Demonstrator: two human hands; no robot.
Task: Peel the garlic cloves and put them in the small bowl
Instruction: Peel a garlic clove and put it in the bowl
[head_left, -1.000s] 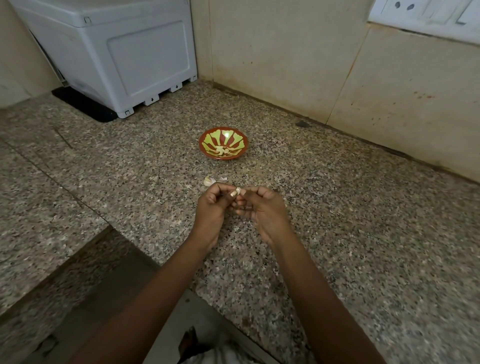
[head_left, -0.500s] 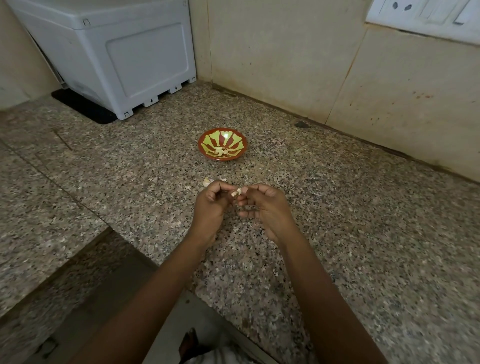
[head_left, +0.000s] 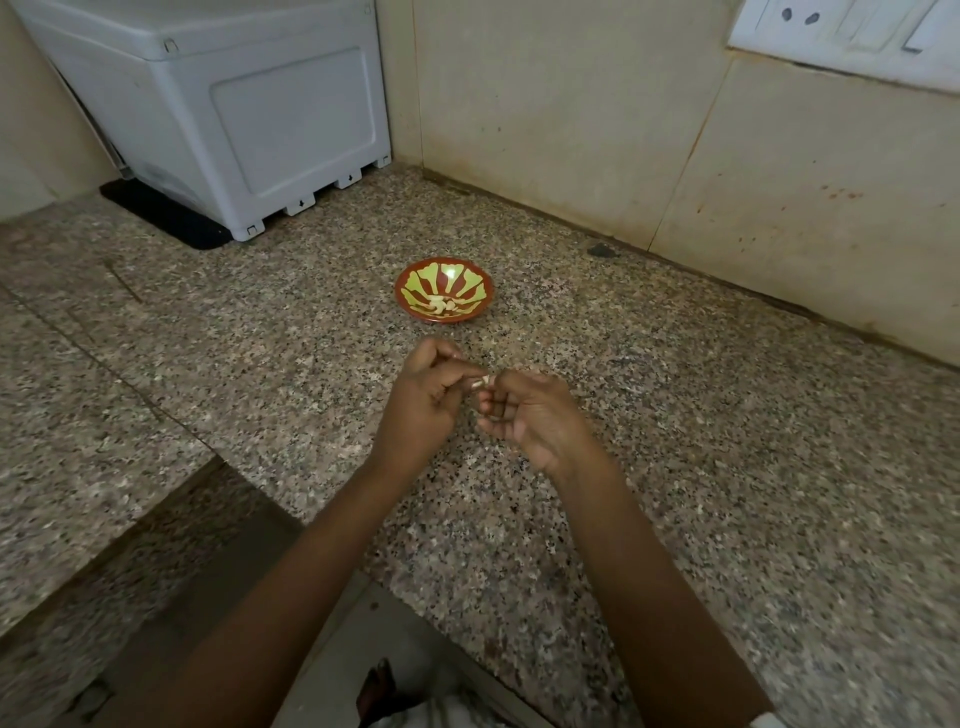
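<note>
Peeling underway: small pale garlic clove (head_left: 480, 383) is pinched between fingertips of left hand (head_left: 422, 408) and right hand (head_left: 537, 418), over speckled granite counter (head_left: 701, 426), near red-and-yellow patterned small bowl (head_left: 403, 297). Skin is best lifted at one end while clove is steadied.

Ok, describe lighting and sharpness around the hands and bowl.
Head view: dim, warm light, no glare; small bowl fairly sharp; left hand and right hand slightly blurred, so the garlic clove pinched between them is only a pale speck.
</note>
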